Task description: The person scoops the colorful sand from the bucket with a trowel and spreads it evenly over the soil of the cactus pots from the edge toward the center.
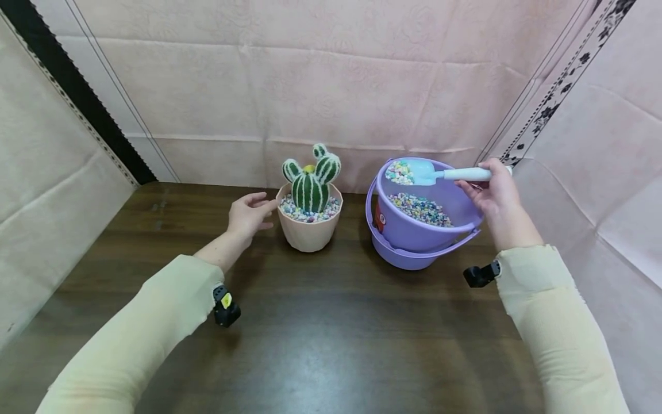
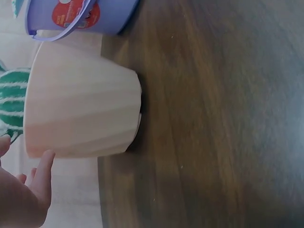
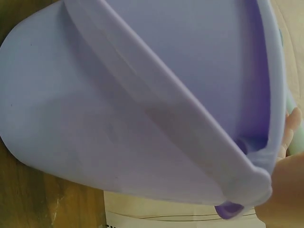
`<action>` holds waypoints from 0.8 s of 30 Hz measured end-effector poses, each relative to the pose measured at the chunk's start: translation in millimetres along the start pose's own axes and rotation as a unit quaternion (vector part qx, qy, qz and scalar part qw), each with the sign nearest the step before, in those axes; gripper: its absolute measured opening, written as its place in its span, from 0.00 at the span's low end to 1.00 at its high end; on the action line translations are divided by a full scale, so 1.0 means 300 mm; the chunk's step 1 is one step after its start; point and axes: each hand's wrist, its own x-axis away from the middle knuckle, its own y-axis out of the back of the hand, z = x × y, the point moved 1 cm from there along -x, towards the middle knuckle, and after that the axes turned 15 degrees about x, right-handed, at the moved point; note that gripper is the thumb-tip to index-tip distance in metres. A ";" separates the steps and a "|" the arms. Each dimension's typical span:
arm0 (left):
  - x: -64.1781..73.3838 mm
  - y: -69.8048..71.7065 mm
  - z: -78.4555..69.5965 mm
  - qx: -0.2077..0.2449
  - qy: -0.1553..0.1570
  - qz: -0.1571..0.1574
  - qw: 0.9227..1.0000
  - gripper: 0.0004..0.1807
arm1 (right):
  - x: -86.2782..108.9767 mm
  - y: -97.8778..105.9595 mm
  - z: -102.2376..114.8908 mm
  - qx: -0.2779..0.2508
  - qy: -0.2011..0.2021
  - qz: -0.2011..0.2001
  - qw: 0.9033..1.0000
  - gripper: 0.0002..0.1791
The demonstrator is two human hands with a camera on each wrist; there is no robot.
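Note:
My right hand (image 1: 497,192) grips the white handle of a small light-blue toy shovel (image 1: 424,172), held level over a purple bucket (image 1: 416,233). Pale multicoloured pebbles (image 1: 399,172) fill the shovel's blade, and more small stones (image 1: 421,209) lie inside the bucket. In the right wrist view the bucket wall (image 3: 85,109) hides most of that hand. A pinkish pot (image 1: 308,236) stands left of the bucket, holding a knitted green cactus (image 1: 309,194) amid coloured pebbles. At the pot's left side is my left hand (image 1: 250,215), fingers loosely extended, with fingertips right at its wall.
The bucket's purple carrying handle (image 1: 457,244) hangs down at its front. Brown wooden tabletop (image 1: 310,322) stretches in front of pot and bucket. Pale cloth (image 1: 320,86) covers the back wall, and similar sheets (image 1: 610,201) line both sides. Each wrist wears a small black camera (image 1: 226,310).

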 end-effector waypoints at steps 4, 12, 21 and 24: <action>-0.008 -0.030 0.024 0.010 0.013 0.003 1.000 0.28 | -0.006 -0.003 -0.010 0.011 -0.003 0.000 1.000 0.06; -0.033 -0.045 0.036 0.017 0.019 -0.013 1.000 0.24 | -0.017 -0.020 -0.018 0.030 0.000 0.006 1.000 0.06; -0.067 -0.027 0.016 -0.003 0.007 -0.037 0.999 0.21 | -0.020 -0.049 -0.033 0.030 -0.003 0.024 0.999 0.05; -0.065 -0.024 0.012 -0.011 0.007 -0.039 0.999 0.22 | -0.019 -0.058 -0.037 0.034 -0.001 0.026 0.999 0.05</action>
